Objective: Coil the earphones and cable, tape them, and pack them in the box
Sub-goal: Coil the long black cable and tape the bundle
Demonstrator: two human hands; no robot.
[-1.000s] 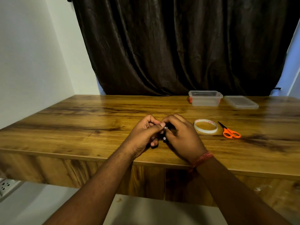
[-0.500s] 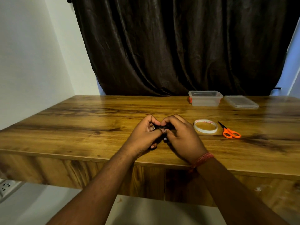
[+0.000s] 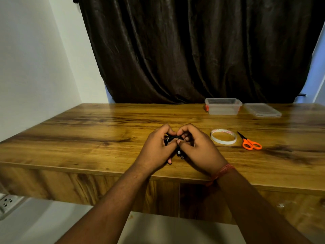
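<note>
STEP: coiling | left hand (image 3: 156, 147) and right hand (image 3: 197, 147) each grip black earphones (image 3: 173, 138) above worktop (image 3: 88, 138), coil seemingly unfinished | NEXT: tape roll (image 3: 223, 136), then box (image 3: 223, 106).

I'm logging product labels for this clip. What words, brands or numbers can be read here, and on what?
Tape roll: red print on the inside of the far rim, too small and blurred to read.
Box, lid, scissors, earphones: no text visible.
Nothing can be quoted.
</note>
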